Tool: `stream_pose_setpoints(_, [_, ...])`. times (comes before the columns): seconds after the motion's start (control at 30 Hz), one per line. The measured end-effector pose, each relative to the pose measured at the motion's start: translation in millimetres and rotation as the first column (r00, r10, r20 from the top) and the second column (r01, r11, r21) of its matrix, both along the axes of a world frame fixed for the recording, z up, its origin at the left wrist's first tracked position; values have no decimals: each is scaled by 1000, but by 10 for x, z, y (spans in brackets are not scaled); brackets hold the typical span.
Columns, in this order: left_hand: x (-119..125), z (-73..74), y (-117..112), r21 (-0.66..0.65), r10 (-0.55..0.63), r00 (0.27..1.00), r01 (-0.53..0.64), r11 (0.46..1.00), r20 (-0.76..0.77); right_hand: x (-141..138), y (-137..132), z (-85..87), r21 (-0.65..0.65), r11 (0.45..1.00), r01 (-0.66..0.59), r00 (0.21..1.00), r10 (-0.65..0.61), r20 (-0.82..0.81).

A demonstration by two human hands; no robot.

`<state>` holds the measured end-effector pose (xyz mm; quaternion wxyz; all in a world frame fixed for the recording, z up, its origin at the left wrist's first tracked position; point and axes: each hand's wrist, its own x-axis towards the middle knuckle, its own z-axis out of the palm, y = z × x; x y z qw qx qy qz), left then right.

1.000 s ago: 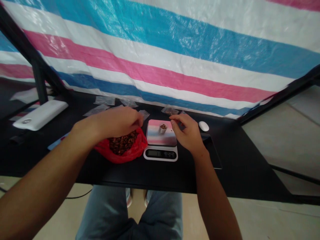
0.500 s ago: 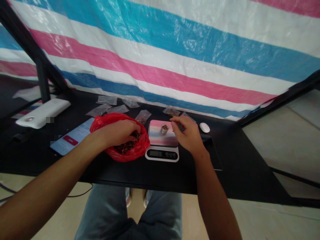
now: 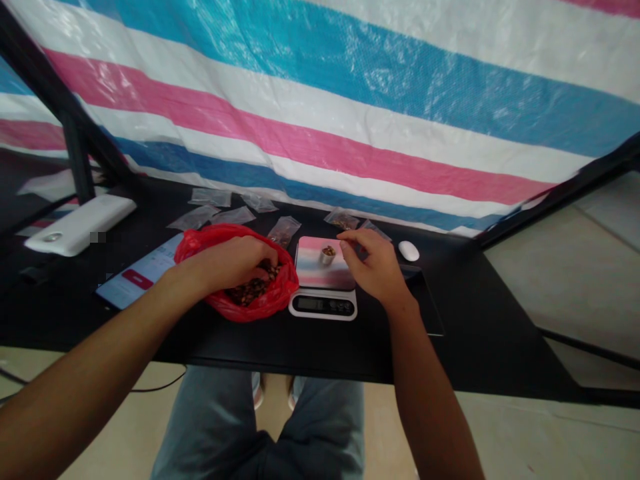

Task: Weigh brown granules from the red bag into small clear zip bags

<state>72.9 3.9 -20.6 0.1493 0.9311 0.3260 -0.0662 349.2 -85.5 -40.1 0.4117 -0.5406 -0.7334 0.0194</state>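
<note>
A small metal cup (image 3: 328,255), upright with its mouth facing up, is seen on the platform of a digital kitchen scale (image 3: 323,305), and brown pieces (image 3: 253,291) are heaped in it. A red plastic bag (image 3: 283,293) of the same pieces lies at the scale's 9 o'clock. The left hand (image 3: 233,265) is curled into the bag; whether pieces are grasped cannot be told. The right hand (image 3: 373,263) is poised at the cup's 3 o'clock, thumb and forefinger close together, with any pinched piece not discernible. Small clear plastic bags (image 3: 283,231) are laid at 12 o'clock.
</note>
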Motion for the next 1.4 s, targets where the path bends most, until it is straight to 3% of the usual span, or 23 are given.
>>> stream_pose_setpoints(0.4, [-8,-26,-35,14,-49,999,49,999,14,2,2,2,-17,1000,-12,1000,12,0])
stream_pose_setpoints(0.67, [-118,-163,173,35,-106,993,105,994,45,6,-3,1,-9,1000,-15,1000,15,-10])
stream_pose_setpoints(0.93, [-96,143,39,-2,-76,995,76,997,69,23,6,-5,7,1000,-11,1000,11,-17])
stream_pose_setpoints(1.1, [-21,334,71,7,-100,991,100,995,93,39,10,-14,18,1000,-1,1000,1,-24])
stream_pose_setpoints(1.27, [328,565,137,90,-158,967,143,986,199,69,26,-30,29,999,44,997,-41,-72])
stream_pose_setpoints(1.4, [742,610,171,119,-256,931,233,965,259,95,47,-38,34,997,67,994,-63,-91])
